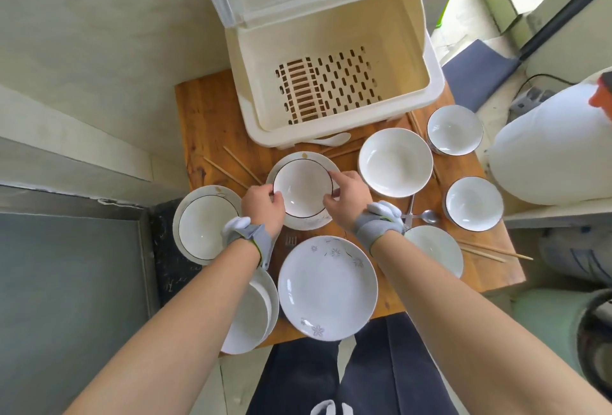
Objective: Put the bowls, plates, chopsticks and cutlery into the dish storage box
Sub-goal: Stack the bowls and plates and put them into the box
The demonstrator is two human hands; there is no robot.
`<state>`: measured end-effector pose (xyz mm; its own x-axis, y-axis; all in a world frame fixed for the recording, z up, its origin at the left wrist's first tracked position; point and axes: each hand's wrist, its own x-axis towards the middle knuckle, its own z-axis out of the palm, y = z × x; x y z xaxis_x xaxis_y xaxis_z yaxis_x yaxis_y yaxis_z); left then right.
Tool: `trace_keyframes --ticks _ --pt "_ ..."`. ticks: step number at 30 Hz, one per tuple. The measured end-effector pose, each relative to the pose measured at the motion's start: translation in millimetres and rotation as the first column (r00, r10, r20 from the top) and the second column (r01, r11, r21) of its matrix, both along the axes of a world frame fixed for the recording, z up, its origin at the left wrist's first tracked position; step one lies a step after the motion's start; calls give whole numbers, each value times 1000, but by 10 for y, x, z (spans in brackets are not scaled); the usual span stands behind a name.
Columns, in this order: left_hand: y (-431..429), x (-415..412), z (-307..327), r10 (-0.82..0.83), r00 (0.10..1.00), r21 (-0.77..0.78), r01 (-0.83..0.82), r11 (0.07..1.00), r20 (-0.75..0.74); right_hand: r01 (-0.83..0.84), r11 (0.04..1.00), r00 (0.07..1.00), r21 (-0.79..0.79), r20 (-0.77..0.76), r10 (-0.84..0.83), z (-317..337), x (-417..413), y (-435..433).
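A white bowl (302, 187) with a dark rim sits on a plate (314, 158) in the middle of the wooden table (205, 123). My left hand (263, 204) grips its left rim and my right hand (347, 199) grips its right rim. The cream dish storage box (334, 60) stands open at the back with a slotted rack inside. More bowls (395, 161) (454, 129) (474, 203) lie to the right. A flowered plate (328, 287) lies near me. Chopsticks (231, 167) lie at the left, other chopsticks (490, 252) at the right. A white spoon (334, 140) and a metal spoon (427, 215) lie on the table.
A bowl on a plate (203, 227) sits at the left edge, stacked plates (251, 312) hang over the near left corner, and a fork (290, 241) lies between the plates. A steel sink (66, 275) is to the left and a white container (556, 146) to the right.
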<state>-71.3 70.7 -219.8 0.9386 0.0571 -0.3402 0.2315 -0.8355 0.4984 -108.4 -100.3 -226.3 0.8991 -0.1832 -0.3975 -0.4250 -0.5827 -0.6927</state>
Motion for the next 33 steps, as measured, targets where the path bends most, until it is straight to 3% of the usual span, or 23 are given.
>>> trace_keyframes --ticks 7,11,16,20,26,33 --pt "-114 81 -164 25 992 66 -16 998 -123 -144 987 979 -76 -159 130 -288 144 -46" --pt "-131 56 -207 31 987 83 -18 996 -160 -168 984 973 -64 -173 155 -299 140 -110" --pt "-292 18 -46 39 999 93 -36 995 -28 -75 992 988 -99 -139 61 -177 16 -372" --pt "-656 -27 75 -122 989 -46 126 991 80 81 988 990 -135 -101 -95 -77 -171 -716" --pt "-1320 -476 -15 -385 918 -196 362 912 -97 205 943 956 -263 -150 -250 -63 -856 -1311" --pt "-1684 -925 -225 -429 835 -257 356 899 -344 292 913 884 -283 -283 -371 -183 -1466 -1527"
